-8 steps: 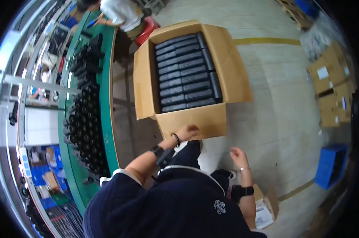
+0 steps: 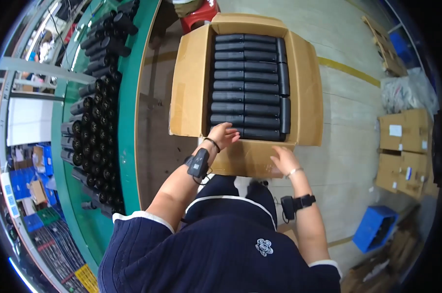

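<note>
An open cardboard box (image 2: 304, 88) stands in front of me with its flaps folded out. Black ribbed cylinders (image 2: 261, 88) fill it, lying in two columns, with several more along the right side. My left hand (image 2: 224, 136) is over the near left rim, beside the nearest cylinders, its fingers stretched out and holding nothing. At the near right corner, my right hand (image 2: 284, 160) hovers by the near flap (image 2: 252, 158) with thumb and fingers apart. Whether either hand touches the cardboard, I cannot tell.
A green-topped workbench (image 2: 128, 122) runs along my left, carrying many stacked black cylinders (image 2: 91, 141). A red stool (image 2: 201, 15) is behind the box. To the right are closed cartons (image 2: 401, 132), a blue bin (image 2: 375, 227) and a wooden pallet (image 2: 383, 46).
Both hands have moved forward to the box's near side, the right one rising most. My view has shifted, so the box looks squarer and the co-worker is mostly out of frame.
</note>
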{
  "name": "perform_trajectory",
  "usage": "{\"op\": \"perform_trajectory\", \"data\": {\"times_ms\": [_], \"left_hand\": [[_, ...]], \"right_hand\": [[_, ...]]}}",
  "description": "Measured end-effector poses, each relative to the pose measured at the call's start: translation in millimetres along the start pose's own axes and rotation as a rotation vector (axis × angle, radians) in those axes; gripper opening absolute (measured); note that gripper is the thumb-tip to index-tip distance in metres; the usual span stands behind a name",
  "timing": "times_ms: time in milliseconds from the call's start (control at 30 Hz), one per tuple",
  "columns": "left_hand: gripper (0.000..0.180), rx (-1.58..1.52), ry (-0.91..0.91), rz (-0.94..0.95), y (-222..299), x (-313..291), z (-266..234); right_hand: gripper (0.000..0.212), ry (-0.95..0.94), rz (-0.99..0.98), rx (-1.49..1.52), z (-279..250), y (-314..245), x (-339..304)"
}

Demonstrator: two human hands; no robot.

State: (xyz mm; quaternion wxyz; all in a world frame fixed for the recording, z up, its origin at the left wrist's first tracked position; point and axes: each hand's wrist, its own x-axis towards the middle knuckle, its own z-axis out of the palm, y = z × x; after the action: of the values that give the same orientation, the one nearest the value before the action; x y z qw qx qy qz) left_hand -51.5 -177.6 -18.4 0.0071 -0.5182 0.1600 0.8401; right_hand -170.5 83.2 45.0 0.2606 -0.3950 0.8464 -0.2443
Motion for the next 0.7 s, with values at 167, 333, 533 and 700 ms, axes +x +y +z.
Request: {"op": "perform_trajectory", "data": {"times_ms": [167,333,533,700], "left_hand": [[0.054,-0.148,0.049,-0.189,-37.1,43.4,28.9],[0.058,-0.313,0.073,-0.272,-64.0,78.2,56.0],[0.067,-0.544,0.315,-0.044,-101.7,125.6,79.1],[0.09,-0.379,0.74,-0.084,-122.0,176.5,60.1]], "right_hand": [[0.031,-0.284,0.256,-0.232,-27.1,16.3,100.8],[0.027,-0.204,0.242,-0.645,-20.1,76.8,201.0],[0.034,-0.291,0.03,-0.851,-3.2,110.5,239.5],[0.05,-0.269,-0.016,-0.492,5.8,88.2,207.4]]}}
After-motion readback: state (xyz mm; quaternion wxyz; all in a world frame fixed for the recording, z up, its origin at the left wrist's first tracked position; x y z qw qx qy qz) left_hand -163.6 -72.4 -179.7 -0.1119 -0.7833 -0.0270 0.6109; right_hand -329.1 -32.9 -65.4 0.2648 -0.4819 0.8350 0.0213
